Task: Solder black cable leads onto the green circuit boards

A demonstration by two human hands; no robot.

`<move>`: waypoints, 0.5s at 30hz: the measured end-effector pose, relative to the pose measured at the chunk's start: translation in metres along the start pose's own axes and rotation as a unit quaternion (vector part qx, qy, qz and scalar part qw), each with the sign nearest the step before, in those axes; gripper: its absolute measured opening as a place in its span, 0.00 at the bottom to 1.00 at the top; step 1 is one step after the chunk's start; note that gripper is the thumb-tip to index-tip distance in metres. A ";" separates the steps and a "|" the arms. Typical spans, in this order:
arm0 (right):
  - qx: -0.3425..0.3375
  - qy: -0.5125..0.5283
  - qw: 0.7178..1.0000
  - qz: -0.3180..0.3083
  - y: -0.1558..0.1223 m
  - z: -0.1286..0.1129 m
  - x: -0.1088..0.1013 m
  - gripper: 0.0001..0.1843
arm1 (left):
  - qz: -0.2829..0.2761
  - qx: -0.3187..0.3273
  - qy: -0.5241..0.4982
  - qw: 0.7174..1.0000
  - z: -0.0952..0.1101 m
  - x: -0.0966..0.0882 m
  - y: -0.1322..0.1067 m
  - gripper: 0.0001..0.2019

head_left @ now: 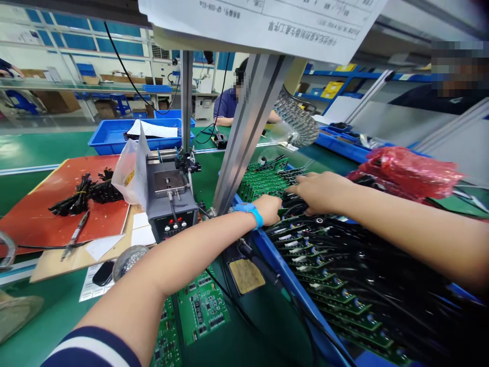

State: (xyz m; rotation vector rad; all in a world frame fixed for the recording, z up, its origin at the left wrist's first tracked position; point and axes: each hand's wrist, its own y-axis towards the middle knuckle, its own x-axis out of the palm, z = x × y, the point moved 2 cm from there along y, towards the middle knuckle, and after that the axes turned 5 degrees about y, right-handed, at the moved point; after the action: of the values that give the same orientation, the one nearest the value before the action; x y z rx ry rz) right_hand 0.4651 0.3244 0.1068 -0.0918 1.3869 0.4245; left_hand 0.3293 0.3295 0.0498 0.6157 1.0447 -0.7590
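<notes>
The left hand (267, 210) is curled and the right hand (319, 192) has its fingers spread, both at wired green circuit boards (336, 290) packed in rows in a blue tray (290, 265); I cannot tell whether either grip is clamped on anything. A farther stack of boards (263, 181) also shows black wires. Two boards (202, 306) with no wires showing lie on the table (57, 300) beside a soldering station (170, 219), and bundled black cables (86, 193) sit on a red mat (30, 224).

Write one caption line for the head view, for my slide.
Left hand, with blue wristband, and right hand at wired green circuit boards in a blue tray, beside a soldering station.
</notes>
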 end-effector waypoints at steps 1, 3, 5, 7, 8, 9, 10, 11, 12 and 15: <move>-0.035 -0.006 0.999 -0.035 -0.002 -0.009 -0.002 0.15 | 0.002 0.000 0.002 1.000 0.000 -0.001 -0.001 0.11; -0.100 -0.012 0.991 -0.086 -0.007 -0.027 -0.009 0.23 | 0.006 -0.002 0.005 1.000 0.001 -0.002 -0.003 0.11; -0.141 -0.013 0.985 -0.100 -0.013 -0.042 -0.017 0.25 | 0.012 -0.008 0.009 1.000 0.002 -0.002 -0.004 0.12; -0.161 -0.014 0.982 -0.102 -0.018 -0.051 -0.024 0.20 | 0.018 -0.013 0.011 1.000 0.002 -0.002 -0.004 0.13; -0.167 -0.015 0.980 -0.107 -0.020 -0.055 -0.027 0.17 | 0.019 -0.011 0.011 1.000 0.001 -0.002 -0.003 0.13; -0.174 -0.016 0.978 -0.116 -0.022 -0.057 -0.028 0.14 | 0.019 -0.006 0.011 1.000 0.001 -0.002 -0.002 0.12; -0.183 -0.017 0.974 -0.130 -0.024 -0.059 -0.028 0.11 | 0.017 -0.001 0.011 1.000 0.000 -0.002 -0.001 0.11; -0.195 -0.019 0.970 -0.147 -0.025 -0.061 -0.027 0.08 | 0.014 0.005 0.011 1.000 -0.001 -0.002 -0.001 0.10; -0.207 -0.022 0.964 -0.164 -0.026 -0.063 -0.026 0.07 | 0.011 0.008 0.013 1.000 -0.002 -0.002 0.000 0.08; -0.231 -0.037 0.950 -0.207 -0.027 -0.065 -0.016 0.09 | 0.013 0.005 0.022 1.000 -0.004 -0.002 0.001 0.07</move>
State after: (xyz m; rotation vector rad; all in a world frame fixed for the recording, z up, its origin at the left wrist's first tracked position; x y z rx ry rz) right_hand 0.4123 0.2757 0.1049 -0.7318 1.1333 0.3866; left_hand 0.3269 0.3335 0.0502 0.6553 1.0715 -0.7315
